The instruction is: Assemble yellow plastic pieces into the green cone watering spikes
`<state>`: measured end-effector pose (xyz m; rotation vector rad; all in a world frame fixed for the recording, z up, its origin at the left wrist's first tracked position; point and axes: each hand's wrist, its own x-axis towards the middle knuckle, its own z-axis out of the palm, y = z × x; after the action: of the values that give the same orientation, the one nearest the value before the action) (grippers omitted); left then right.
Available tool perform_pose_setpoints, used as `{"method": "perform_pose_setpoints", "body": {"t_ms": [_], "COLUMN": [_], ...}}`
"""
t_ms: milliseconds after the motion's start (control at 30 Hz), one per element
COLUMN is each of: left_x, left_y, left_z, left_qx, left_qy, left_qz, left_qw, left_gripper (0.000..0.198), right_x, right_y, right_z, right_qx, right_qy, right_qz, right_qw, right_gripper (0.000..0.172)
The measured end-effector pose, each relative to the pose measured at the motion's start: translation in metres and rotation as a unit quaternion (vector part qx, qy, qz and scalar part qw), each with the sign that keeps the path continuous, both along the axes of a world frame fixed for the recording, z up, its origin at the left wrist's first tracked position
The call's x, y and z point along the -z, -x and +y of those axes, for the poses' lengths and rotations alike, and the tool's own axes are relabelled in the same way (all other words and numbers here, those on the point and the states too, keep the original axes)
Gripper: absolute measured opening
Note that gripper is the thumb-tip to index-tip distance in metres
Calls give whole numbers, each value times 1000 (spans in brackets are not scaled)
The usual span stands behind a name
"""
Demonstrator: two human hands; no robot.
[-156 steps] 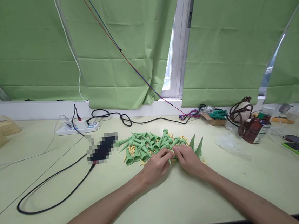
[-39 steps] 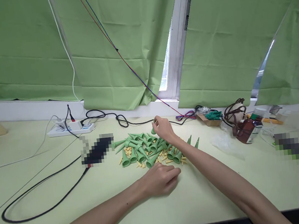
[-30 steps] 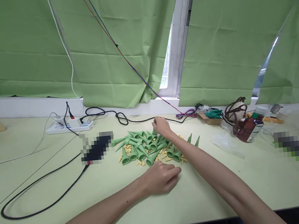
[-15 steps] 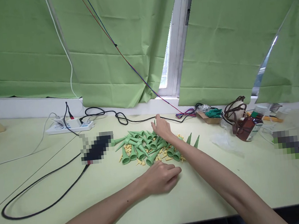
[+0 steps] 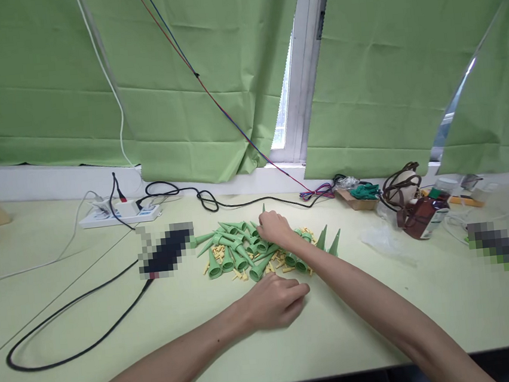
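Observation:
A heap of green plastic cone spikes (image 5: 237, 248) lies on the table, with small yellow plastic pieces (image 5: 288, 269) scattered among and under them. At the near side of the heap, my left hand (image 5: 278, 301) rests on its side, fingers curled closed; whatever is inside is hidden. My right hand (image 5: 277, 229) reaches over the back of the heap, its fingers bent down among the cones. Its fingertips are mostly out of sight, so what they grip cannot be seen. A single cone spike (image 5: 264, 208) points upward just behind that hand. Two more spikes (image 5: 333, 243) stand right of the right forearm.
A black cable (image 5: 64, 364) loops on the left beside a blurred dark object (image 5: 168, 251). Behind them is a white power strip (image 5: 149, 214). To the right are a plastic bag (image 5: 385, 243), a brown bottle (image 5: 425, 216) and a small cardboard box (image 5: 359, 203).
My right hand has lowered slightly toward the heap, and its raised finger has bent down. My left hand has stayed where it was.

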<state>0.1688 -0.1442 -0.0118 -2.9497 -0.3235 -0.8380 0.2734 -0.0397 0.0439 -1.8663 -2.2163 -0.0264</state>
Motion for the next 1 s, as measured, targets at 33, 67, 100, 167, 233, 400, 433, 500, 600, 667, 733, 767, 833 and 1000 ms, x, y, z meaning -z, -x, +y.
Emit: {"method": "perform_pose_setpoints", "body": {"t_ms": [33, 67, 100, 167, 233, 400, 433, 500, 600, 667, 733, 767, 833, 1000], "left_x": [0, 0, 0, 0, 0, -1, -1, -1, 0, 1, 1, 1, 0, -1], "left_y": [0, 0, 0, 0, 0, 0, 0, 0, 0, 0, 0, 0, 0, 0], "left_z": [0, 0, 0, 0, 0, 0, 0, 0, 0, 0, 0, 0, -1, -1], "left_qx": [0, 1, 1, 0, 1, 4, 3, 2, 0, 1, 3, 5, 7, 6], "left_qy": [0, 1, 1, 0, -4, -4, -3, -1, -1, -4, -8, -9, -10, -8], "left_qz": [1, 2, 3, 2, -2, -4, -3, 2, 2, -4, -10, -11, -13, -15], "left_qw": [1000, 1000, 1000, 1000, 1000, 1000, 1000, 1000, 1000, 1000, 1000, 1000, 1000, 1000], "left_gripper": [14, 13, 13, 13, 14, 15, 15, 14, 14, 14, 15, 15, 16, 16], "right_x": [0, 0, 0, 1, 2, 6, 6, 6, 4, 3, 2, 2, 1, -1], "right_y": [0, 1, 1, 1, 0, 0, 0, 0, -1, -2, -2, -2, -3, -6], "right_z": [1, 2, 2, 3, 5, 7, 8, 8, 7, 6, 5, 4, 3, -7], "right_qx": [1, 2, 5, 9, 12, 16, 16, 15, 10, 7, 6, 6, 4, -6], "right_qy": [9, 18, 25, 38, 48, 63, 63, 62, 57, 52, 43, 38, 28, 11], "right_qz": [-3, -5, -7, -10, -12, -12, -12, -11, -9, -6, 0, 3, 10, 36], "right_qw": [1000, 1000, 1000, 999, 999, 998, 998, 998, 998, 999, 999, 999, 1000, 999], "right_gripper": [15, 15, 16, 19, 21, 24, 25, 26, 25, 23, 21, 20, 18, 20]}}
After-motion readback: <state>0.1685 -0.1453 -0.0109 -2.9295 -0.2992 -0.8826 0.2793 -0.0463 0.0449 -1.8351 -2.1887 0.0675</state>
